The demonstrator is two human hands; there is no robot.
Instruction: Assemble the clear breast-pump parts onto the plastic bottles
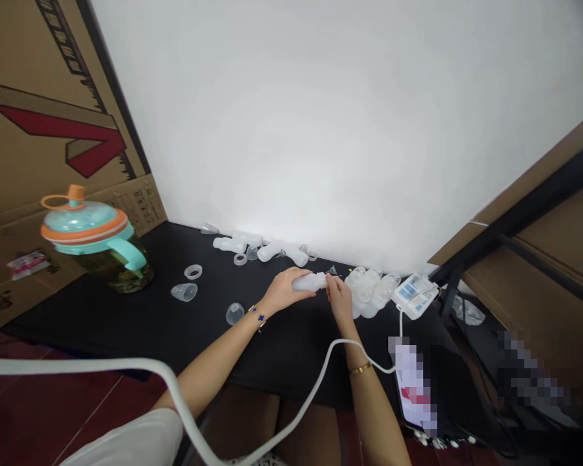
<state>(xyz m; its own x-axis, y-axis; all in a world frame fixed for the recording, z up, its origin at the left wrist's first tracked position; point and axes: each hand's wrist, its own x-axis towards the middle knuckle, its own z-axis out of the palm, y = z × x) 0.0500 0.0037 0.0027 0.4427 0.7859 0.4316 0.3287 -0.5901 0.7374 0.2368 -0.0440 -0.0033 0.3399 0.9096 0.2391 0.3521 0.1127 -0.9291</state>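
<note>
White tubing point(78, 366) curves below two hands on a plastic bottle point(309, 281)

Left hand point(284, 291) wraps around the milky bottle's wide end, while the right hand point(339, 299) pinches its narrow end with the fingertips. The hands are close together, holding the bottle just above a black table point(102, 323). Just beyond sits a heap of clear bottles point(369, 291), beside a white pump unit point(415, 296) — a thin tube runs up to it. Further left lie clear funnels point(183, 292) and a plastic ring point(193, 272), and a teal-lidded jug point(97, 239) stands at the table's far corner.
</note>
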